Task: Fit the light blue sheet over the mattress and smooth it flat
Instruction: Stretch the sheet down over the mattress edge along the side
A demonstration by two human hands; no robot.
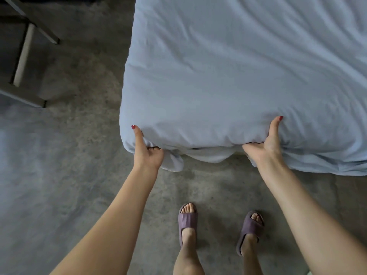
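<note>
So the light blue sheet (238, 76) is already lying over pretty much the whole top of the mattress (195, 148) that's showing in the head view, running right out to the left edge and down over the near end, so I'd say the big part of the job is behind us. What isn't looking finished is the smoothing: long soft creases are fanning across the top, especially toward the upper right, and the near edge is bunching into loose folds between the two hands, with a flap hanging down toward the concrete floor (59, 175) by the left corner. Whether the far corners are fitted, I can't tell, they're out of frame. The person is standing at the foot of the bed in purple slides (187, 221), arms reaching forward. The right hand (266, 143) is gripping the sheet's edge a bit in from the corner, thumb lying up on top and fingers curling under the fabric. The left hand (148, 153) is doing the same right at the near left corner, closed on a bunch of cloth. My guess is the corner tuck is what's in progress, then a flattening pass is left.
</note>
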